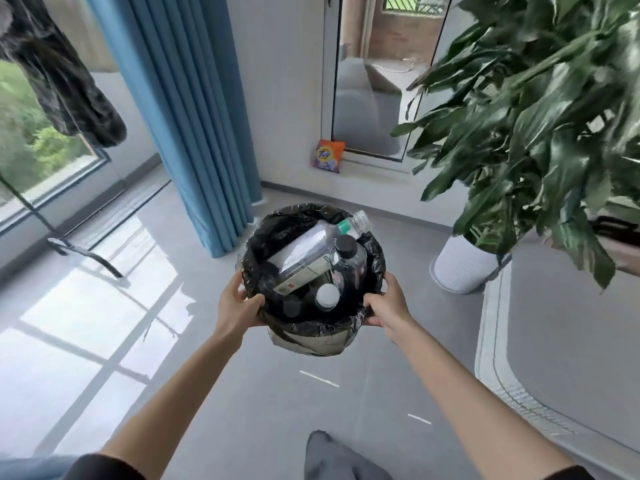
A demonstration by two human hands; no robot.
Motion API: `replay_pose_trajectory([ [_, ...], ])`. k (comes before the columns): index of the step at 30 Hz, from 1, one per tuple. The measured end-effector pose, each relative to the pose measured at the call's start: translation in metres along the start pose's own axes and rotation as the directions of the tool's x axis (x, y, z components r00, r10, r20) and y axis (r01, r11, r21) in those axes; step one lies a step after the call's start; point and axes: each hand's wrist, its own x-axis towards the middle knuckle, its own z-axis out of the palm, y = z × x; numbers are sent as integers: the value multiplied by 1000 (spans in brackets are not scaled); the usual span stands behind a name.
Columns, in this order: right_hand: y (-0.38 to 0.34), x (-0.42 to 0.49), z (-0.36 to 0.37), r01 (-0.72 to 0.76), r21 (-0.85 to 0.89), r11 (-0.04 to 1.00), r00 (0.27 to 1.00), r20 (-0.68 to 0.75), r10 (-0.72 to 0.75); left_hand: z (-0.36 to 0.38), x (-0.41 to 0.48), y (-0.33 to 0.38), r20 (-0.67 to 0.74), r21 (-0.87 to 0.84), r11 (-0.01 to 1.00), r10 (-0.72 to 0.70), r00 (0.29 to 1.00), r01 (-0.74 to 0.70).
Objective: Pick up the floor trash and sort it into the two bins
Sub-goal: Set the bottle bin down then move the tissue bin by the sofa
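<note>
1. The grey floor point(242, 393) is stretching across the whole room, with window light lying on it at my left.
2. A big leafy plant point(540, 109) is filling the upper right. Its leaves are hanging over a white pot point(457, 271), which is standing on the floor just beside a grey rug point(561, 323).
3. A blue curtain point(187, 109) is hanging down to the floor at the corner, beyond the bin, between the window point(31, 150) on my left and a glass door point(370, 98) in the far wall.
4. A dark garment point(65, 88) is hanging at the upper left, in front of the window.
5. The bin point(311, 342), lined with a black bag point(277, 230), is sitting between my two hands, straight ahead of me in the middle of the room. I cannot tell whether its base is touching the floor.
6. A large clear bottle point(304, 251) is lying slanted inside the bin, its green-banded neck poking out over the far rim.
7. My left hand point(239, 303) is gripping the bin's left rim, thumb hooked inside over the liner and fingers curling round the outside.
8. My right hand point(388, 306) is gripping the right rim the same way.
9. A dark-capped bottle point(349, 261) is standing upright in the bin against the large one.
10. A white-capped bottle point(327, 296) is standing in the bin nearer to me, cap up.
11. An orange packet point(329, 155) is resting at the foot of the glass door, well apart from the bin.
</note>
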Motion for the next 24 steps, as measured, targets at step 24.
replay_pose_trajectory([
  [24,-250,517,156,-42,-21,999,998,-55,41,75,590,152,38,51,992,-120,992,118],
])
